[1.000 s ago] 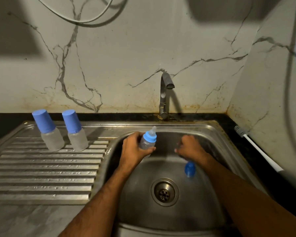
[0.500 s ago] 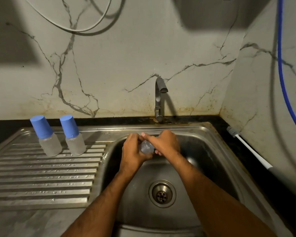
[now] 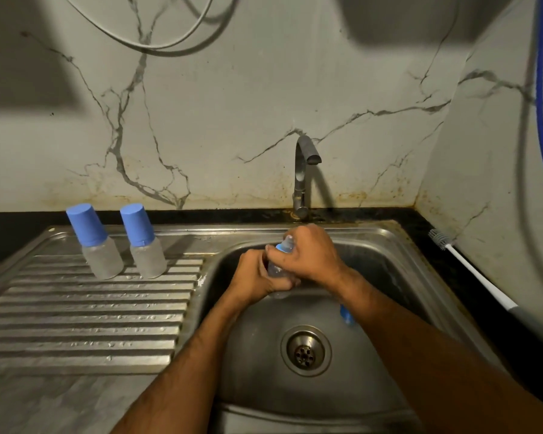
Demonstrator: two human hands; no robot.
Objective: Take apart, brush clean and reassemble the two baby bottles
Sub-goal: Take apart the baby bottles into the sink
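- Head view, looking down into a steel sink point(image 3: 398, 270) with a tap point(image 3: 303, 170) behind.
- Held over the basin: one small baby bottle point(image 3: 276, 270), upright, clear body, blue collar point(image 3: 283, 247) and teat on top.
- Left hand point(image 3: 257, 277) wrapped round the bottle's body; right hand point(image 3: 311, 253) curled over the collar, fingers gripping it.
- Likely unscrewing the collar. Best done by bracing the body firmly, turning only the collar, and staying low over the basin in case wet parts slip.
- Two more capped bottles point(image 3: 99, 242) point(image 3: 143, 241) standing on the drainboard point(image 3: 85, 324), well apart from the hands.
- Long-handled brush point(image 3: 470, 274) lying on the counter at right, untouched.
- Hidden: most of the bottle and its thread, behind the fingers; direction of twist impossible to tell.
- Blue piece point(image 3: 347, 316) in the basin, half covered by the right forearm; probably a cap, not certain.
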